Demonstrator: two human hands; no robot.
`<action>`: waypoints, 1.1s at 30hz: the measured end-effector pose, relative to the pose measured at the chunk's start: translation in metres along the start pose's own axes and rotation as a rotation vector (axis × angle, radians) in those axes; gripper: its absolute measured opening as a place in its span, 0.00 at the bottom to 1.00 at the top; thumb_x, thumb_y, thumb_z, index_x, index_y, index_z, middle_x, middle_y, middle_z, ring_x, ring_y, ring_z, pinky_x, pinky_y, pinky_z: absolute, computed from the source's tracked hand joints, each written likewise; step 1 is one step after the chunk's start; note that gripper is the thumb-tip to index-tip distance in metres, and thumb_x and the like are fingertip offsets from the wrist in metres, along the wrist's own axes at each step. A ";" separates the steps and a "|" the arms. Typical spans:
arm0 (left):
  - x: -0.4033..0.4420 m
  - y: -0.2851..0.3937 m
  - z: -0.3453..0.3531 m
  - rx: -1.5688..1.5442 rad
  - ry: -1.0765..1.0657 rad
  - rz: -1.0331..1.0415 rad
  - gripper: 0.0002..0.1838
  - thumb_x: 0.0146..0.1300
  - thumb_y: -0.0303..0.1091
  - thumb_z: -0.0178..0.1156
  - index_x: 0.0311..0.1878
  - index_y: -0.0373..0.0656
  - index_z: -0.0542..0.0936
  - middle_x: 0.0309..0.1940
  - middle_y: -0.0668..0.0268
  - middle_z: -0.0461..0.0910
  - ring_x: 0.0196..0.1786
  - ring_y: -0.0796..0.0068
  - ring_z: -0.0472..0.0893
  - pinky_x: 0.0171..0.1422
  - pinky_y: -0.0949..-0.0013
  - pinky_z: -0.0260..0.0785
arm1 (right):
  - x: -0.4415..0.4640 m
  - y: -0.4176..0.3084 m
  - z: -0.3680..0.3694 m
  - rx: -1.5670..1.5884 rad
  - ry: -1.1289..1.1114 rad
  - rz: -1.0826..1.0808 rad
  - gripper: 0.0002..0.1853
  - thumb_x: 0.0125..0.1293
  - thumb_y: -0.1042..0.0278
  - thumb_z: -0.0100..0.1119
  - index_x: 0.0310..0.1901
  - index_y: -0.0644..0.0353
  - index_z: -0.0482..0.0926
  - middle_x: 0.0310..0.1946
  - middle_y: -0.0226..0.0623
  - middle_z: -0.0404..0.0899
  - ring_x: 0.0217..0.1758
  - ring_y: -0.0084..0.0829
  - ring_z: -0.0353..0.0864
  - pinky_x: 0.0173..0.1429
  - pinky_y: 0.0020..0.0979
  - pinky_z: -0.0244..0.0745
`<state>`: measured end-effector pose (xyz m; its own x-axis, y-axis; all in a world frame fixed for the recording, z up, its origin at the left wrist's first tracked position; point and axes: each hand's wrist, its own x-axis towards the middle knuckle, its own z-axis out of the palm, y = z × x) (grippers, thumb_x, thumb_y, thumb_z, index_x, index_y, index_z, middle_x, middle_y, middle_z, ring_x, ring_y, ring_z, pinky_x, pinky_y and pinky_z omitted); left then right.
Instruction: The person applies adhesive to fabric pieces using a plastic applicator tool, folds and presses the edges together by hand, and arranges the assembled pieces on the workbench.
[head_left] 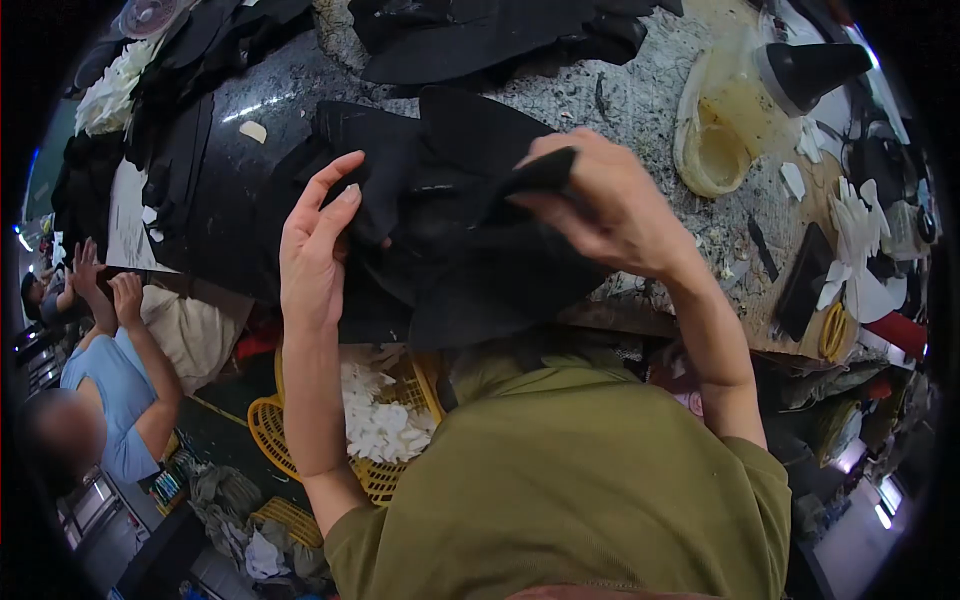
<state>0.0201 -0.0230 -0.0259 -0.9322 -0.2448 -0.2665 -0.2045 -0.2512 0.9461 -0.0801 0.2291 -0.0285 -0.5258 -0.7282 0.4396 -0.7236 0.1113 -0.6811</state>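
Note:
Several black cut pieces, seemingly fabric or thin leather, lie over each other at the table's front edge. My right hand [610, 205] is closed, its thumb and fingers pinching the turned-up edge of a black piece [480, 160]; it is slightly blurred. On the other side, my left hand [318, 240] is at the left edge of the same black material. Its thumb and index finger are curled towards the piece, and another fingertip shows from behind it, so part of the grip is hidden.
A glue-stained plastic container [715, 150] with a black nozzle [815, 75] lies at the back right. More black pieces [490, 40] are at the back. A yellow basket [425, 385] of white scraps stands below the table. A co-worker in blue [115, 390] sits at left.

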 end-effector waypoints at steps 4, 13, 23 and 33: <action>0.011 0.008 -0.005 0.086 -0.105 -0.212 0.13 0.70 0.34 0.56 0.52 0.36 0.78 0.34 0.71 0.82 0.34 0.84 0.80 0.32 0.76 0.75 | -0.072 -0.001 -0.058 -0.144 0.460 0.330 0.04 0.64 0.74 0.61 0.39 0.65 0.81 0.27 0.35 0.81 0.30 0.26 0.79 0.36 0.27 0.71; 0.035 0.014 -0.015 0.416 -0.209 -0.088 0.06 0.70 0.31 0.58 0.43 0.40 0.80 0.28 0.82 0.74 0.29 0.94 0.69 0.34 0.86 0.59 | -0.120 0.031 -0.107 -0.622 0.581 0.343 0.08 0.63 0.67 0.63 0.32 0.64 0.80 0.25 0.40 0.79 0.25 0.39 0.76 0.30 0.36 0.68; 0.035 0.038 0.012 0.516 -0.174 -0.345 0.06 0.67 0.32 0.59 0.34 0.44 0.81 0.22 0.84 0.70 0.23 0.95 0.62 0.25 0.85 0.49 | -0.147 0.014 -0.066 -0.276 1.047 0.744 0.10 0.66 0.68 0.64 0.33 0.68 0.82 0.25 0.37 0.83 0.24 0.24 0.80 0.31 0.28 0.74; -0.004 0.050 0.009 0.339 -0.304 -0.376 0.07 0.66 0.33 0.61 0.38 0.41 0.83 0.25 0.79 0.75 0.28 0.92 0.72 0.32 0.85 0.64 | -0.027 -0.029 0.012 0.639 0.604 0.521 0.08 0.67 0.69 0.63 0.34 0.66 0.82 0.24 0.29 0.83 0.24 0.16 0.77 0.29 0.21 0.71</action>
<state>0.0109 -0.0258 0.0242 -0.8105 0.0950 -0.5780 -0.5753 0.0570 0.8160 -0.0397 0.2376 -0.0279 -0.9725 -0.2101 0.1009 -0.0597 -0.1937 -0.9792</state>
